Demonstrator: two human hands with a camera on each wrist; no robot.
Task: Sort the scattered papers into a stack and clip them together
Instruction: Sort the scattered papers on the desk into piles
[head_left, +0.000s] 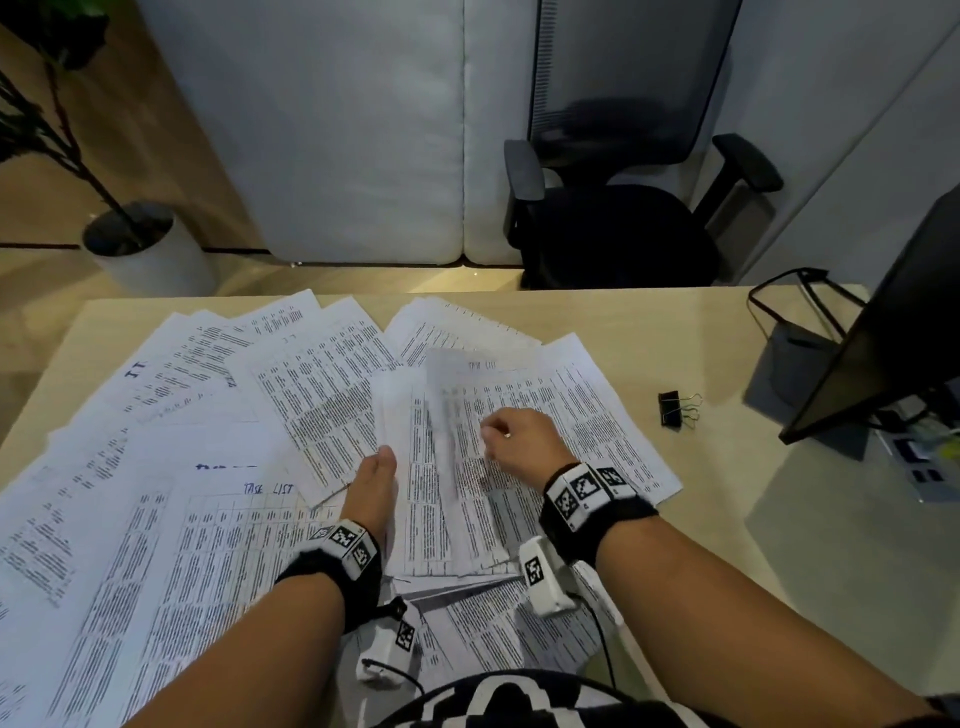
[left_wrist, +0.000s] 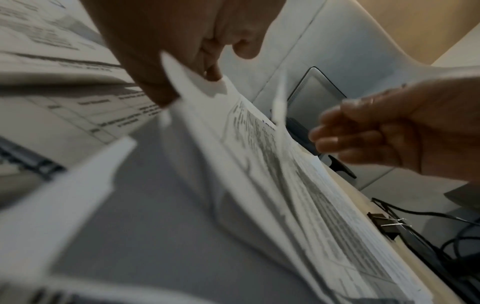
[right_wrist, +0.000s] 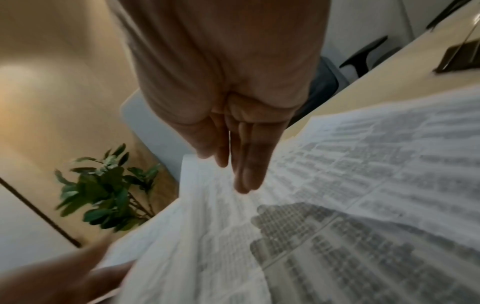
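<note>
Printed sheets (head_left: 156, 519) lie scattered over the left and middle of the wooden desk (head_left: 717, 519). My left hand (head_left: 376, 478) grips a gathered bunch of papers (head_left: 441, 514) by its left edge, thumb on top; the left wrist view shows this hand (left_wrist: 197, 67) pinching the bunch (left_wrist: 272, 164). My right hand (head_left: 498, 436) hovers over the bunch's top sheet, which is blurred. Its fingers (right_wrist: 246, 174) lie straight on the sheet (right_wrist: 337, 185) and hold nothing. A black binder clip (head_left: 675, 410) lies on the bare desk to the right, apart from both hands.
A dark monitor (head_left: 883, 322) stands at the desk's right edge, with a wire rack (head_left: 795, 322) and small items by its base. Beyond the desk are a black office chair (head_left: 613, 223) and a potted plant (head_left: 150, 254). Cables (left_wrist: 454, 236) run behind the clip.
</note>
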